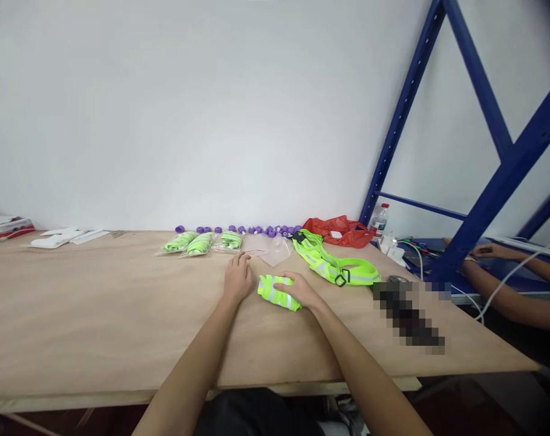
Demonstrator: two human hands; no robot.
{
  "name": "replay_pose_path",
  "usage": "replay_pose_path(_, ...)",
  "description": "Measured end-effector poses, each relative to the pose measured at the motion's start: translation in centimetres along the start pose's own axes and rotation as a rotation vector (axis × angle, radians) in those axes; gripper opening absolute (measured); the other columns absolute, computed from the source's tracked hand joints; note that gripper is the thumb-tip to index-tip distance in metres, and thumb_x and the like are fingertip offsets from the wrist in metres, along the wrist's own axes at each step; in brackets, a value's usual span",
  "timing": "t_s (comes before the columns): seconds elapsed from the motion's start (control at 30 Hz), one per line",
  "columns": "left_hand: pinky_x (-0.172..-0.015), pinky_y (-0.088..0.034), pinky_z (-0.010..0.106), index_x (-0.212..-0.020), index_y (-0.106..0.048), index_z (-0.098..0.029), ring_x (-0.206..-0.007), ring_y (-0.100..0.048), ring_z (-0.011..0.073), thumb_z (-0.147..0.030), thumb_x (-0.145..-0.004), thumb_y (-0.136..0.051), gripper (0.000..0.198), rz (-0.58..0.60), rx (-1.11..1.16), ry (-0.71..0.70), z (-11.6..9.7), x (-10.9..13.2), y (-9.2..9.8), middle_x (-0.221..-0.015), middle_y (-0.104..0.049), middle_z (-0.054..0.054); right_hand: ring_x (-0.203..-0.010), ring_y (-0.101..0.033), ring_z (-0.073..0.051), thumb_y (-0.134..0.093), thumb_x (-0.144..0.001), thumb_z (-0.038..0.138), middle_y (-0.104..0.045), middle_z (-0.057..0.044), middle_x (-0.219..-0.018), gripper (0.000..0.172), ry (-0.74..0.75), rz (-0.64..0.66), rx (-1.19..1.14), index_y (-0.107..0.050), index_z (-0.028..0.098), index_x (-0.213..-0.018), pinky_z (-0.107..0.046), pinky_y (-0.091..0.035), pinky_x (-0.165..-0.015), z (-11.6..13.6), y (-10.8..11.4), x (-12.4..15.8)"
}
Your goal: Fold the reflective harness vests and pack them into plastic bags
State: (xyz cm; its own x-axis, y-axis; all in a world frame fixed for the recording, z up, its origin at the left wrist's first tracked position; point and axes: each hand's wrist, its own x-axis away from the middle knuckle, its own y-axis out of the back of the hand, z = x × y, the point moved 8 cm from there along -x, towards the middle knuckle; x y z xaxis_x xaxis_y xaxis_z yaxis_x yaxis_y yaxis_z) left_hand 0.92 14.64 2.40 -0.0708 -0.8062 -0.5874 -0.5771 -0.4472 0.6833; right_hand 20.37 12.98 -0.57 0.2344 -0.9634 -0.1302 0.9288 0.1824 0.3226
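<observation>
A rolled neon-yellow reflective vest (275,294) lies on the wooden table (97,315) in front of me. My right hand (301,289) rests on the roll's right end with fingers curled over it. My left hand (238,276) lies flat on the table just left of the roll, fingers stretched toward empty clear plastic bags (269,248). An unrolled neon vest (336,264) with grey stripes and a black buckle lies to the right.
Three bagged rolled vests (201,243) and a row of purple caps (256,230) line the back. A red plastic bag (340,231) and a water bottle (380,220) sit at the back right beside a blue rack (497,181). Another person's arms (506,284) work at the right.
</observation>
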Motion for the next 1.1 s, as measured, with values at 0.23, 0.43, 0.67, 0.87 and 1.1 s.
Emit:
replay_pose_path(0.23, -0.117, -0.028, 0.053, -0.114, -0.066, -0.016, -0.146, -0.029, 0.0365, -0.019, -0.092, -0.045, 0.031, 0.141, -0.304, -0.026, 2.4, -2.6, -2.9, -0.157, -0.036, 0.016, -0.075, -0.063, -0.021, -0.081, -0.061, 0.055, -0.070, -0.001, -0.082, 0.047, -0.024, -0.055, -0.127, -0.070, 0.019, -0.089, -0.029, -0.049, -0.066, 0.0, 0.8, 0.5)
replay_pose_path(0.43, -0.116, -0.020, 0.065, -0.136, -0.056, -0.015, -0.148, -0.025, 0.0369, -0.025, -0.096, -0.039, 0.045, 0.314, -0.319, 0.006, 3.5, -3.9, -5.3, -0.158, -0.037, 0.016, -0.073, -0.063, -0.019, -0.079, -0.065, 0.055, -0.069, -0.001, -0.081, 0.045, -0.017, -0.068, -0.159, -0.068, 0.019, -0.089, -0.027, -0.048, -0.062, -0.3, 0.8, 0.3)
replay_pose_path(0.67, -0.116, -0.020, 0.062, -0.141, -0.052, -0.019, -0.137, -0.039, 0.0338, -0.022, -0.096, -0.036, 0.047, 0.216, -0.282, -0.066, 1.3, -2.2, -3.6, -0.151, -0.046, 0.014, -0.081, -0.067, -0.025, -0.076, -0.068, 0.062, -0.073, -0.003, -0.086, 0.049, 0.023, -0.107, -0.120, -0.070, 0.019, -0.093, -0.032, -0.053, -0.069, -0.8, 1.1, -0.2)
replay_pose_path(0.87, -0.109, -0.034, 0.049, -0.131, -0.060, -0.022, -0.121, -0.051, 0.0290, -0.020, -0.096, -0.041, 0.040, 0.243, -0.243, -0.203, -1.6, 0.3, -3.0, -0.137, -0.057, 0.011, -0.088, -0.068, -0.027, -0.078, -0.066, 0.063, -0.074, -0.006, -0.091, 0.052, 0.068, -0.110, -0.140, -0.072, 0.018, -0.091, -0.035, -0.053, -0.078, 0.0, 1.5, 0.0)
replay_pose_path(1.1, -0.099, -0.046, 0.041, -0.130, -0.060, -0.020, -0.114, -0.056, 0.0270, -0.015, -0.094, -0.044, 0.040, 0.324, -0.096, -0.288, -3.5, 2.3, -2.9, -0.130, -0.059, 0.011, -0.086, -0.070, -0.028, -0.081, -0.063, 0.063, -0.076, -0.007, -0.093, 0.057, 0.051, -0.143, -0.257, -0.074, 0.018, -0.097, -0.040, -0.055, -0.081, 0.0, 2.0, 0.6)
